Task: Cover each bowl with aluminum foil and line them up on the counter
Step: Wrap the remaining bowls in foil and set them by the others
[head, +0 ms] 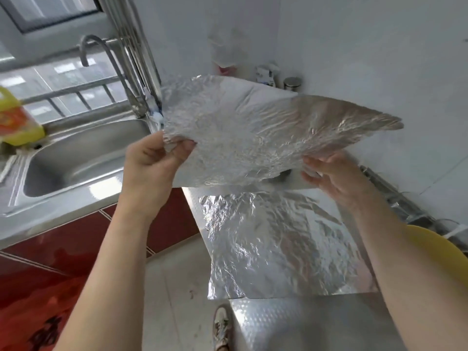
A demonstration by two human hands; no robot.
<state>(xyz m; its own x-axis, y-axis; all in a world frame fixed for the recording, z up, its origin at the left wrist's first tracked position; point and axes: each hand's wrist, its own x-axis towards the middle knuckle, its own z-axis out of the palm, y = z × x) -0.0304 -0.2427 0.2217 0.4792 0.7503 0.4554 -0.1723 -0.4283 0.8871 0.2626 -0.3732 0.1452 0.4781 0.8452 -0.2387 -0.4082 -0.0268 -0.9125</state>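
Stainless counter (pixel 291 325) is running away from me along the white wall, with a shoe (pixel 220 328) showing on the pale floor beside its near end. One crinkled foil sheet (pixel 278 247) is lying flat on that counter, overhanging its front edge and covering nothing. At the right edge a yellow rounded thing (pixel 435 252) is peeking out from behind the person's forearm; whether it is a bowl, I cannot tell.

Above the flat sheet the person is holding a second foil sheet (pixel 253 133) in the air, spread wide and tilted. The left hand (pixel 152 160) is pinching its near left corner between thumb and curled fingers. The right hand (pixel 331 173) is reaching to the near right edge with fairly straight fingers, but blur is hiding whether it is actually gripping. A dark rounded shape is showing just under the sheet's lower edge; it may be a bowl, though too little is visible.

Farther left, the sink (pixel 83 158), the faucet (pixel 106 62) and a yellow bottle (pixel 17 120) are sitting by the window.

No covered bowl is showing anywhere, nor any row, so I am judging the work to be barely started.
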